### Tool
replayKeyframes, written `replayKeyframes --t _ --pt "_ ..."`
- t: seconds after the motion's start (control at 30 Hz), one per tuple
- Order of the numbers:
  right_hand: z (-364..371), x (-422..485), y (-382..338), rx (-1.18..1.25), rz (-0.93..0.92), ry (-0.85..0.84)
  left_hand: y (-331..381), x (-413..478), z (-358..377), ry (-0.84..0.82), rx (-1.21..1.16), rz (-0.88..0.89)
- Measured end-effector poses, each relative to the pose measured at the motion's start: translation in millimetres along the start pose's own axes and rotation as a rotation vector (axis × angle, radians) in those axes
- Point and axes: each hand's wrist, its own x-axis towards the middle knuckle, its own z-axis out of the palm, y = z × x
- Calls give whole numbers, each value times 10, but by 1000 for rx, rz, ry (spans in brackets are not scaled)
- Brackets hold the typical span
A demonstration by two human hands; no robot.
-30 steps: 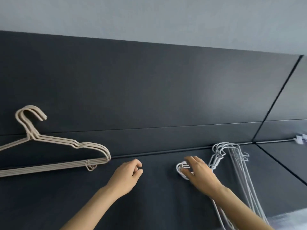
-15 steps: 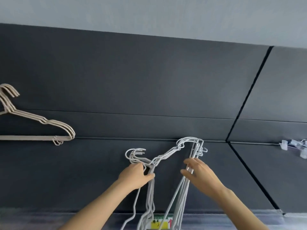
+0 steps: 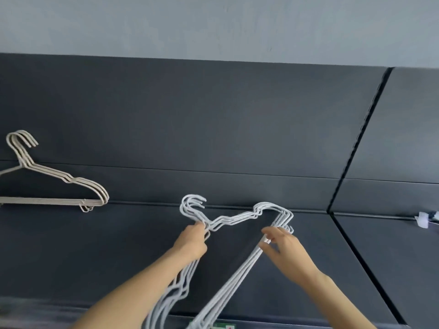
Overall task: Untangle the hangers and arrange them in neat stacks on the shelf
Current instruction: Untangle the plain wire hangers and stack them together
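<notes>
A bundle of several white wire hangers lies on the dark grey shelf, hooks pointing up-left. My left hand grips the bundle at the necks just below the hooks. My right hand pinches the straight bottom bars near the right corner. The bundle's lower ends run past the shelf's front edge, partly hidden by my left forearm. A neat stack of beige hangers lies on the shelf at the far left, apart from both hands.
A dark back panel rises behind the shelf, with a pale wall above. A black seam divides this shelf from the one on the right. Small white clips sit at the far right. A green label shows below the front edge.
The white hangers went from lying at the right to being held by both hands in the middle. My left hand closed on the necks, my right hand moved to the bars. The view shifted.
</notes>
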Motion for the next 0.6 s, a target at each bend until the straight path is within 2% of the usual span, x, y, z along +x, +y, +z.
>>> replayKeyframes --t 0.13,0.27,0.33,0.5,0.6 --pt "-57 121 -85 -12 -62 136 2 0 -300 202 104 121" --pt "-85 292 -213 -105 -115 290 -4 25 -478 352 165 334" --pt "-99 385 -264 -178 -115 258 -9 45 -528 362 175 419" --pt "-20 657 -291 -294 -29 -5 -28 143 -566 370 103 515" --pt "61 713 -258 -268 -31 19 -76 218 -528 360 47 487"
